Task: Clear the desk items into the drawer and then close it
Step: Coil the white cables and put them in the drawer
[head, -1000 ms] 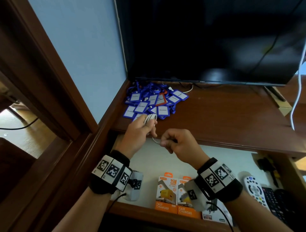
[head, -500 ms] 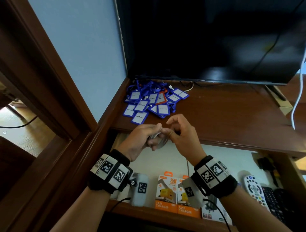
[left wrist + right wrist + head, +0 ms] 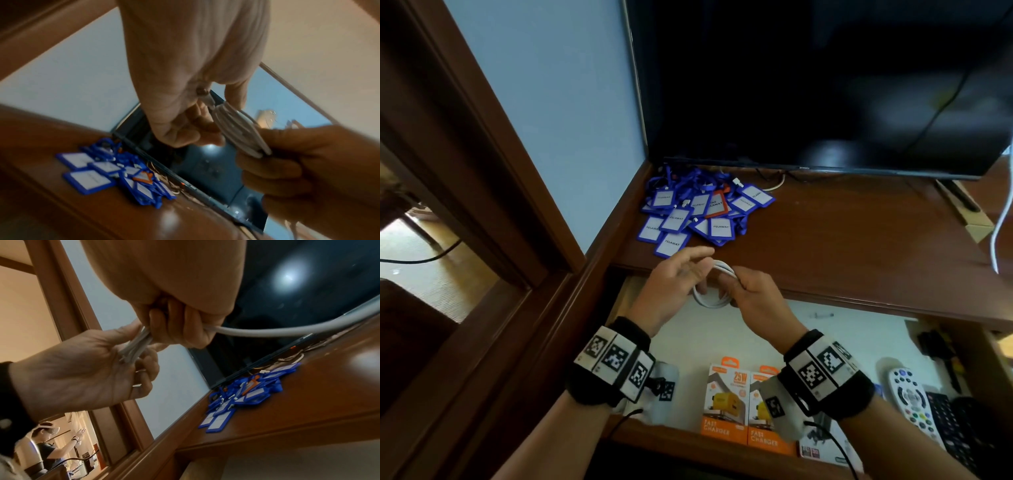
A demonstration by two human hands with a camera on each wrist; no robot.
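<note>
A white cable (image 3: 714,289), thin and glossy, is being held wound into a small coil of several loops, hanging in the air just over the front edge of the desk (image 3: 842,246), above the open drawer (image 3: 835,337). The right hand (image 3: 755,294) is gripping the bundled strands, its fingers (image 3: 174,321) curled tight round the coil, and one strand is running out past the palm in the right wrist view. The left hand (image 3: 676,284) is cupping the other side of the coil; its fingers (image 3: 185,123) are bent loosely against the loops and the thumb is stretching out over them, though the blur leaves it unclear how firmly they are pinching.

Behind the cable on the desk, a heap of blue badge holders (image 3: 698,216) with white cards is lying near the dark monitor (image 3: 808,85). Below the cable, inside the drawer, two orange charger boxes (image 3: 743,407) are standing side by side and a remote (image 3: 911,401) is lying to their right.
</note>
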